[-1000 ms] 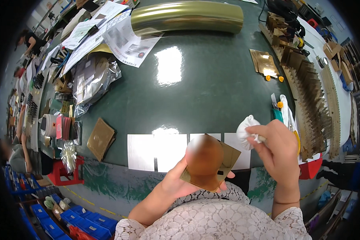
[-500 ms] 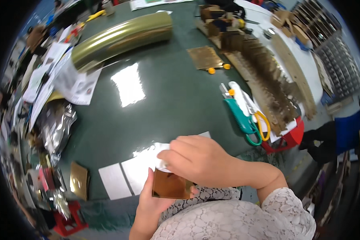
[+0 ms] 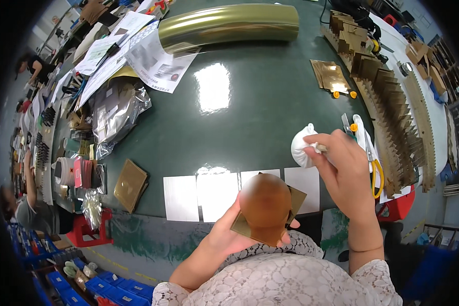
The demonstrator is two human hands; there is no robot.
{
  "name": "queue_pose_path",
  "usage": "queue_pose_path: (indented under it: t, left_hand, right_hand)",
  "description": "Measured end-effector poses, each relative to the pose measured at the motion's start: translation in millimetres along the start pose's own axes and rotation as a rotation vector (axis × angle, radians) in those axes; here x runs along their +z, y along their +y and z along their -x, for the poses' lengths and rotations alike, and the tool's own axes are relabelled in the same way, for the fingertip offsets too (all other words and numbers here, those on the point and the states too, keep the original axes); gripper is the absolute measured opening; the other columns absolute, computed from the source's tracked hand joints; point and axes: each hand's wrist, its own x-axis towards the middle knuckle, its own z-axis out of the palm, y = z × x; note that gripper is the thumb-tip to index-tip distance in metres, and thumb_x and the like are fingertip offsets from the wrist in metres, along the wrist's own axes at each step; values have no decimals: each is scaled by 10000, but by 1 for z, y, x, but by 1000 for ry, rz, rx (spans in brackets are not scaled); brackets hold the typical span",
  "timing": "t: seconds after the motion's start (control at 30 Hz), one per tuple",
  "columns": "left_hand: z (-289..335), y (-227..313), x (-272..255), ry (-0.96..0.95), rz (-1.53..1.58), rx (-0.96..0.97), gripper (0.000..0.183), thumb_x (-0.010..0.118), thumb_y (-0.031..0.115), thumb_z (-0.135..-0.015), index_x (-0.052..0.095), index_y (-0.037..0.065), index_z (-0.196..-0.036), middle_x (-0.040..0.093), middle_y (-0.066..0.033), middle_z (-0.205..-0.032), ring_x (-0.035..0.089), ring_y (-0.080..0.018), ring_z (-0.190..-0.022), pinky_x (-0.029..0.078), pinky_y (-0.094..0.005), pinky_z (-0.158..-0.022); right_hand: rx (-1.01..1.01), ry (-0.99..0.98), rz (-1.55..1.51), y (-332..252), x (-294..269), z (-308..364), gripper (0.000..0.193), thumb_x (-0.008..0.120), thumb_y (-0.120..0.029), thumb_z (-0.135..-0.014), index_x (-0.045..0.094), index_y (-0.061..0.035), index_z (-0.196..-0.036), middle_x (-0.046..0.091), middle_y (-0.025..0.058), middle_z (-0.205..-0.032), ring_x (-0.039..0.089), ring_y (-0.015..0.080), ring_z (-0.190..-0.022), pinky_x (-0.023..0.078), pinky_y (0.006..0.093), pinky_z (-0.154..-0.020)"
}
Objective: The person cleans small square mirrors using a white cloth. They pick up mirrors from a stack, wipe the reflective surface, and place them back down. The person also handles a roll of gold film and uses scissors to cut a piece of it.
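Observation:
My left hand point(image 3: 225, 228) grips a square, shiny brown-gold plate point(image 3: 269, 214) from its left and lower edges, close to my body. Its mirror-like face is tilted up and carries a rounded reflection; offset corners suggest more than one plate. To the right and farther off, my right hand point(image 3: 346, 166) pinches the gathered neck of a white cloth pad point(image 3: 301, 148), which is apart from the plate. Beneath and beyond the plate lie several white rectangular sheets point(image 3: 181, 198) in a row along the table's near edge.
A gold foil roll point(image 3: 229, 26) lies across the far table. Left are papers point(image 3: 163, 64), a clear plastic bag point(image 3: 118, 109) and gold plates point(image 3: 131, 184). Right are yellow-handled scissors point(image 3: 377, 178), a toothed brown rack point(image 3: 392, 117) and more gold sheets point(image 3: 330, 76).
My right hand has lifted the white pad off the plate and carried it right and away from me. The plate now shows more fully. The whole view has swung leftward.

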Motion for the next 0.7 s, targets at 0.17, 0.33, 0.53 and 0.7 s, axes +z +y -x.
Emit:
queue_pose_path:
  t: [0.17,0.33,0.53,0.7]
  left_hand:
    - [-1,-1,-4,-33,31,26,859,187,699,-945,214,32,-1486,454,-364,-1282,599,-412,-986,473,-493,-850]
    - [-5,-5,-4,-41,2,58,773,197,640,-977,239,50,-1475,475,-304,-1311,592,-400,-1047,477,-498,-892]
    - [-5,-6,11,95,-117,41,731,188,600,-998,276,36,-1454,516,-230,-1288,590,-364,-1086,475,-491,-922]
    - [-6,-9,9,54,-112,40,740,193,609,-994,274,35,-1455,522,-250,-1282,590,-365,-1082,473,-480,-927]
  right_hand:
    - [-61,-39,-42,-3,-5,3,234,708,-21,-773,625,-44,-990,484,90,-708,523,268,-629,421,366,-557]
    - [-275,-86,-115,-17,4,9,334,724,-58,-690,622,-24,-1006,503,71,-742,548,246,-648,456,339,-558]
    - [-279,-101,-133,-31,23,11,338,703,-36,-701,624,-26,-1029,500,76,-742,543,249,-655,437,354,-555]
    - [-233,-31,-132,-19,35,-7,275,692,5,-731,626,-29,-995,499,89,-738,529,275,-650,427,373,-561]
